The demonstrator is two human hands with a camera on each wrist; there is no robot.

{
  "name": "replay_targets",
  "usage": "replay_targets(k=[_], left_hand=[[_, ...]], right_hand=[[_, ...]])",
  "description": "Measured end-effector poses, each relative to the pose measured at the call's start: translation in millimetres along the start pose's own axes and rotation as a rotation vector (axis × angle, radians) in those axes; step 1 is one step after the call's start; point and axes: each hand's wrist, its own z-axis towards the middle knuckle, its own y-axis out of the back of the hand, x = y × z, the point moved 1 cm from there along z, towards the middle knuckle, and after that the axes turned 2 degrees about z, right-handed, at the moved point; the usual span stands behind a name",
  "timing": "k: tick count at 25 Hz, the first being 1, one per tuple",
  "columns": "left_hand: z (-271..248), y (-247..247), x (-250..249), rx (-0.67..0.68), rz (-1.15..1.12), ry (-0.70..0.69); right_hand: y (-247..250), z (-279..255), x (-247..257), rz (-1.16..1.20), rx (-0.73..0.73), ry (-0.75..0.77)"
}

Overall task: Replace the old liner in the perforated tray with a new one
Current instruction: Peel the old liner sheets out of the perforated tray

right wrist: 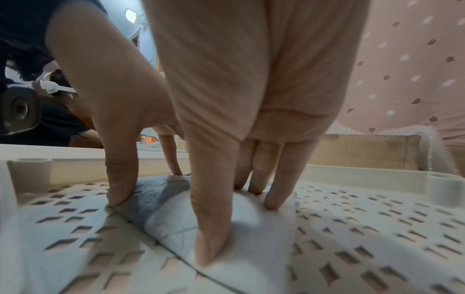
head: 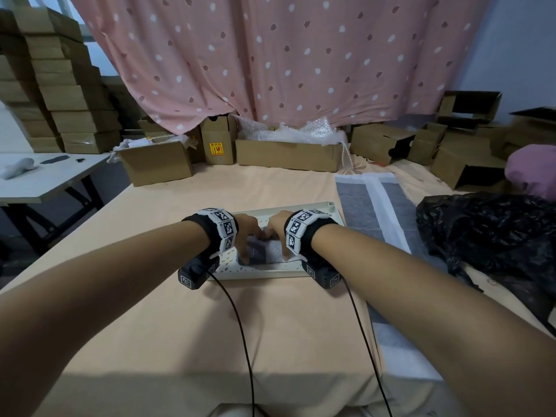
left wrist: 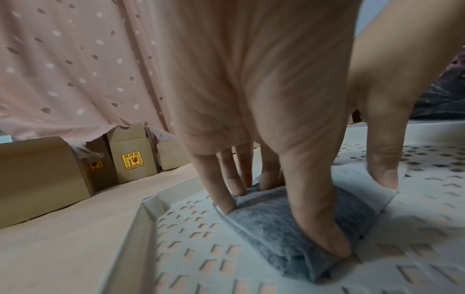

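Note:
A cream perforated tray (head: 264, 274) lies on the peach-covered table. In its middle sits a liner (head: 264, 251) folded into a small grey and white bundle. My left hand (head: 249, 236) and right hand (head: 276, 233) press down on it side by side with spread, nearly straight fingers. In the left wrist view the left hand (left wrist: 314, 208) pins the grey part of the liner (left wrist: 271, 224) to the tray (left wrist: 191, 238). The right wrist view has the right hand (right wrist: 214, 199) on the white part of the liner (right wrist: 251, 238). A flat grey and white liner (head: 358, 206) lies just right of the tray.
A crumpled black plastic bag (head: 487, 230) lies to the right of the flat liner. Open cardboard boxes (head: 288, 155) line the far edge below a pink dotted curtain. A white side table (head: 45, 179) stands at the left. Bare tablecloth stretches between me and the tray.

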Motion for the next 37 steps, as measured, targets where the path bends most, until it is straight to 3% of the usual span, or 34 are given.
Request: replay_targets(k=[6,8,14,17,20,23,26,37], left_hand=[[-3,0,2,0.043,0.078,-0.03],[-3,5,2,0.067,0.032,-0.02],[12,-2,-9,-0.092,-0.068,0.068],[17,-11,-9,-0.042,-0.033,0.051],[15,-11,-4,0.024,0.044,0.063],[13,-12,0,0.034,0.061,0.037],[12,-9,0,0.045,0.046,0.028],[-14,-1,-6,0.059,-0.216,0.269]], right_hand=[[-5,15,0,0.036,0.105,-0.04],[-3,34,-6,0.055,0.074,-0.037],[-14,35,-9,0.173,-0.014,-0.093],[-30,45,-8,0.061,0.02,-0.123],[-44,80,-26,0.034,0.04,-0.062],[-35,52,-23,-0.006,0.032,-0.067],[-37,37,-24,0.123,0.003,-0.08],[-23,23,-38,0.42,-0.06,-0.12]])
